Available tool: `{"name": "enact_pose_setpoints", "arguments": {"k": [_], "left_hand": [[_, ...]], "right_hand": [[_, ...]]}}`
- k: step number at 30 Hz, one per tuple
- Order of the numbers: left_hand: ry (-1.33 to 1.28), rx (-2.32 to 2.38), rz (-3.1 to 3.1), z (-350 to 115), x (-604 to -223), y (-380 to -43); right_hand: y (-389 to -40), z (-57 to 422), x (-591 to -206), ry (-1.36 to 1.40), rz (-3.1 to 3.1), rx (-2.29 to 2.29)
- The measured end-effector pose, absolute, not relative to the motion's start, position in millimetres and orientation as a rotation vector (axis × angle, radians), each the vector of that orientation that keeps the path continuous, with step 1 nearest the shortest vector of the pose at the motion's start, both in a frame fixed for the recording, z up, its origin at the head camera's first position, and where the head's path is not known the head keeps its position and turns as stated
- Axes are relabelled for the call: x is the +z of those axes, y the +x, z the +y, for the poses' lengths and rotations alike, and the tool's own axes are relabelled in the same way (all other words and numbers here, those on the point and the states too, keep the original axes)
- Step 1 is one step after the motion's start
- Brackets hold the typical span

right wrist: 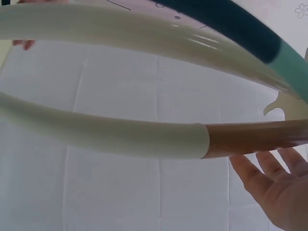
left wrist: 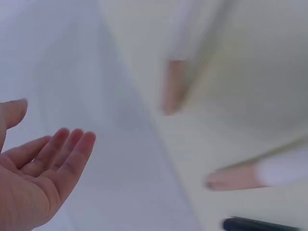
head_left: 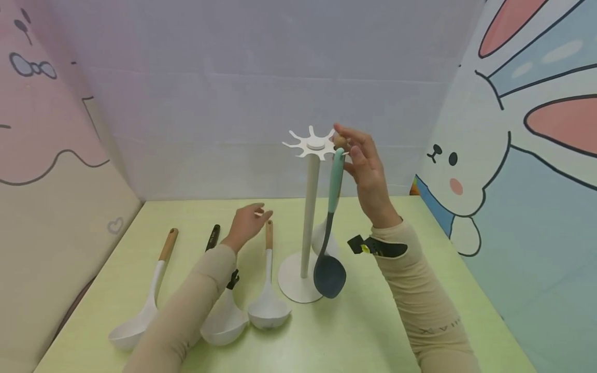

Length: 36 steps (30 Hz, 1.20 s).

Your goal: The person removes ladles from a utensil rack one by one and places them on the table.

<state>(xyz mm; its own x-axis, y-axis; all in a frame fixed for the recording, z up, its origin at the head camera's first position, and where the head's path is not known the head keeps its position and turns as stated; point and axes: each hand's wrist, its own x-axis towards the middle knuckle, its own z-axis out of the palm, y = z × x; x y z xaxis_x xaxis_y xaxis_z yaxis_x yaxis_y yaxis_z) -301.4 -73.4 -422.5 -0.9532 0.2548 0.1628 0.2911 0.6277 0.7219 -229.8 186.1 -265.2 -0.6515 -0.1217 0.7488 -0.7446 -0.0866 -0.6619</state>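
My right hand (head_left: 370,173) is up at the rim of a white utensil stand (head_left: 308,217), its fingers and thumb around the top of a wooden handle (head_left: 340,141). That handle belongs to a white utensil (head_left: 325,239), partly hidden behind a dark ladle with a mint handle (head_left: 335,181) hanging from the stand. In the right wrist view, fingertips touch the wooden handle (right wrist: 255,138); the thumb is out of sight. My left hand (head_left: 247,223) hovers, fingers loosely extended and holding nothing, near the wooden handle of a white ladle (head_left: 269,305) on the table.
Left of that ladle lie another white ladle (head_left: 225,322), a black handle (head_left: 213,237) and a further wooden-handled white ladle (head_left: 151,303), partly covered by my left sleeve. A white sheet (head_left: 210,103) stands behind the table (head_left: 373,321); printed panels (head_left: 536,217) flank it.
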Motion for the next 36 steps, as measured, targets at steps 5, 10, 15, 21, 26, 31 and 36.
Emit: {"name": "enact_pose_setpoints", "arguments": {"k": [5, 10, 15, 21, 26, 31, 36], "left_hand": [[-0.503, -1.534, -2.425, -66.4, -354.9, -293.6], [-0.732, -1.644, -1.989, -54.0, -293.5, -267.4], [-1.06, -1.423, -1.657, -36.8, -254.4, -241.3], [-1.15, -1.08, -1.564, -13.1, -240.2, -231.3], [-1.109, -1.101, -1.596, 0.1, -243.5, -230.4], [-1.044, -1.114, -1.634, 7.1, -246.6, -228.7], [-1.022, -1.093, -1.632, 10.5, -244.7, -226.7]], "right_hand": [[-219.9, 190.9, -272.0, 0.872, -1.749, 1.723], [-204.6, 191.1, -291.6, 0.824, -1.704, 1.533], [-187.6, 182.6, -318.7, 0.756, -1.671, 1.41], [-173.0, 172.5, -358.0, 0.699, -1.808, 1.43], [-160.8, 162.7, -376.1, 0.63, -1.97, 1.395], [-148.4, 152.3, -376.7, 0.603, -2.061, 1.375], [-146.0, 150.3, -384.5, 0.612, -2.093, 1.416]]}}
